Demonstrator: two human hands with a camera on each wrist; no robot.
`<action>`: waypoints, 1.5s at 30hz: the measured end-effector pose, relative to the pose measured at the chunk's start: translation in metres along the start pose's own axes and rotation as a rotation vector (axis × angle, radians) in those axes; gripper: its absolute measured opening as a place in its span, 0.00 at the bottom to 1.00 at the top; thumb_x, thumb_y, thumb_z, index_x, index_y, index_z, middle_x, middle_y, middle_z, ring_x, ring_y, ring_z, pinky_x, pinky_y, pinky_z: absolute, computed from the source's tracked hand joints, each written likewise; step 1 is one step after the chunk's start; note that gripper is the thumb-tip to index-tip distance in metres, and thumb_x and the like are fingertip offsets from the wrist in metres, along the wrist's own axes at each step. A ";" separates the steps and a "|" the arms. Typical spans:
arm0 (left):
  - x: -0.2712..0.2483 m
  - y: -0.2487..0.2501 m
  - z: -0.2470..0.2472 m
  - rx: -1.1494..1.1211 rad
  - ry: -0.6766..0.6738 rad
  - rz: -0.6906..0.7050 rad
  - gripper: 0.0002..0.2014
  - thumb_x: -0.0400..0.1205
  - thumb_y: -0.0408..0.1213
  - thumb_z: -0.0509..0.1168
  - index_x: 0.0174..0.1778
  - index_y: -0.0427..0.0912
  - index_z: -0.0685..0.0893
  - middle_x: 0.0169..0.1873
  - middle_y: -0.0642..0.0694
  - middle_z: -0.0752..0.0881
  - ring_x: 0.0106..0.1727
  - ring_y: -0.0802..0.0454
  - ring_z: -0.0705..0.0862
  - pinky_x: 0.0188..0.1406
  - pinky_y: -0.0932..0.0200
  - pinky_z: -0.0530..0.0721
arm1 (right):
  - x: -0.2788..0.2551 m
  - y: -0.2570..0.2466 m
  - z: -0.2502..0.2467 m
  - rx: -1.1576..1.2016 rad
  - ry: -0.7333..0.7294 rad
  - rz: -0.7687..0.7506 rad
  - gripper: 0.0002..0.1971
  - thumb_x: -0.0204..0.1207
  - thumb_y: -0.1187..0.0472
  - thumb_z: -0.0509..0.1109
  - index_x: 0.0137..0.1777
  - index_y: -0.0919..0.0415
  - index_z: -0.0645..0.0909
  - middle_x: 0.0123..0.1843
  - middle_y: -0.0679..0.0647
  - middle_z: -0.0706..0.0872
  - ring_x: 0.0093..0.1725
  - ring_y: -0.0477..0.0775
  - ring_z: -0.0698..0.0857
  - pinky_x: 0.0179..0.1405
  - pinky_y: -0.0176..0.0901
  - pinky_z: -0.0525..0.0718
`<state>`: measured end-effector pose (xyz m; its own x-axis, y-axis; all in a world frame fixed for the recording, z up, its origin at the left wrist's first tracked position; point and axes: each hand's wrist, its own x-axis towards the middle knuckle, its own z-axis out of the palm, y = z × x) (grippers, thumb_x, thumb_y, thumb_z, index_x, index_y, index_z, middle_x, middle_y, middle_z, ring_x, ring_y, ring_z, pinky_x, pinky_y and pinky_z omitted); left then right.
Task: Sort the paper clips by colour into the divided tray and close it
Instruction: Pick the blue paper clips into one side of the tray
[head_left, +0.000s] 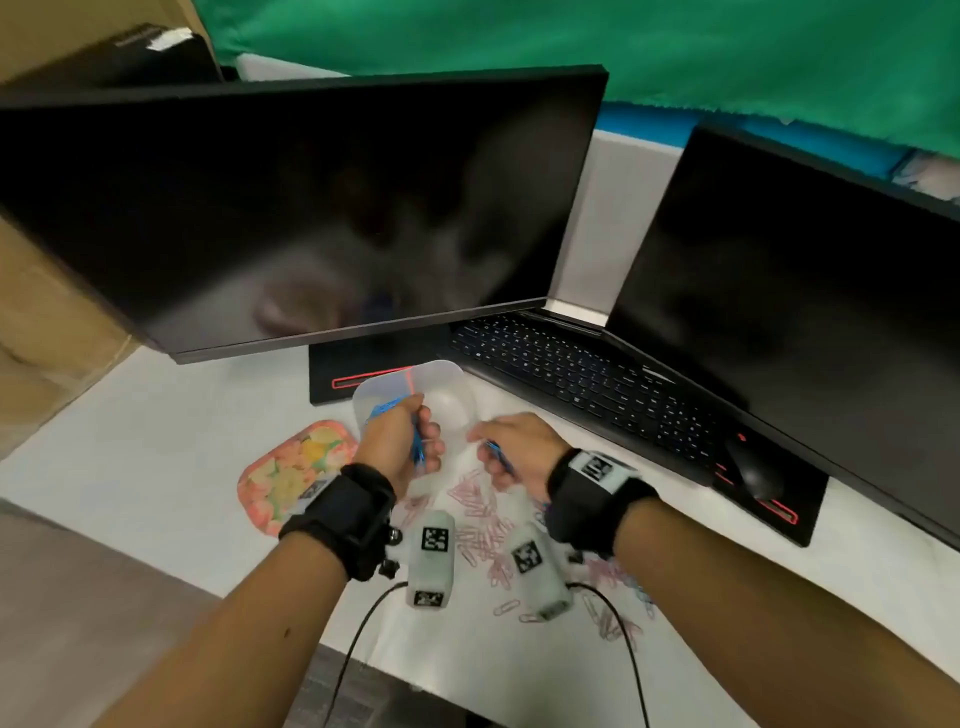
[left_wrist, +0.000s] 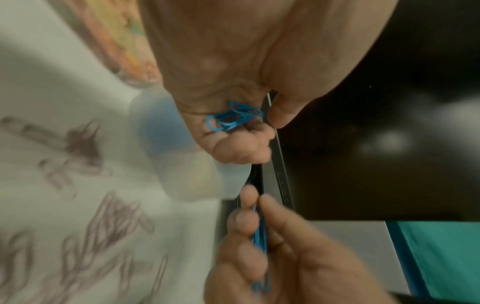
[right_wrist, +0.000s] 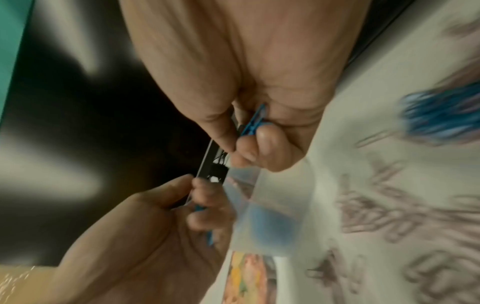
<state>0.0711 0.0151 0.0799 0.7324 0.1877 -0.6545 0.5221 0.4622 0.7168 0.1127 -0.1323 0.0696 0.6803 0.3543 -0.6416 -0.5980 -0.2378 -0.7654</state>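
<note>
Holding a small bunch of thin blue wire paper clips (head_left: 417, 446) in the curled left hand (head_left: 400, 441), fingers and thumb closing round them just in front of the translucent plastic divided tray (head_left: 451, 375); pinching a few more blue paper clips (head_left: 497, 453) between thumb and fingertips of the right hand (head_left: 514, 452), just beside the left, both hanging over the white tabletop (head_left: 182, 441)

Judging these clips as very light, stiff, springy and smooth: likely hooking into one another, sliding out of a loose hold, scattering if dropped from height. Taking them best across the flat loops with fingertip pads, or gathering several in a cupped palm as in the left wrist view (left_wrist: 231, 118)

Lying between and below the wrists, a loose heap of pink paper clips (head_left: 480, 519), with some blue ones near the right forearm, all still unsorted. Showing a blue mass already in the tray's near-left compartment; other compartments too blurred to read. Resting flat to the left of the tray, a peach floral lid (head_left: 291, 475), so closing not yet started
</note>
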 end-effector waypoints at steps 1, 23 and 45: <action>0.004 0.007 -0.005 0.009 0.035 0.018 0.15 0.86 0.42 0.52 0.33 0.46 0.71 0.27 0.47 0.70 0.23 0.51 0.72 0.20 0.64 0.69 | 0.007 -0.011 0.015 -0.047 0.005 -0.021 0.06 0.78 0.66 0.65 0.39 0.64 0.79 0.27 0.55 0.76 0.21 0.50 0.68 0.16 0.32 0.64; 0.014 0.009 0.002 0.584 0.038 0.461 0.14 0.80 0.25 0.59 0.37 0.46 0.85 0.36 0.47 0.87 0.34 0.51 0.83 0.36 0.59 0.80 | 0.002 0.016 -0.069 -0.210 0.314 -0.090 0.09 0.80 0.67 0.65 0.44 0.55 0.84 0.43 0.57 0.88 0.41 0.53 0.86 0.44 0.43 0.86; 0.025 -0.103 0.055 1.783 -0.503 0.691 0.29 0.77 0.25 0.58 0.74 0.51 0.76 0.74 0.47 0.76 0.71 0.45 0.76 0.69 0.50 0.78 | -0.050 0.131 -0.119 -1.500 0.057 -0.309 0.29 0.83 0.47 0.54 0.83 0.44 0.51 0.86 0.52 0.47 0.85 0.55 0.46 0.81 0.53 0.48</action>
<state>0.0596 -0.0751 0.0024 0.8360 -0.4449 -0.3211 -0.3215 -0.8714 0.3704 0.0507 -0.2892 -0.0044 0.7296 0.5343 -0.4268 0.5070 -0.8415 -0.1867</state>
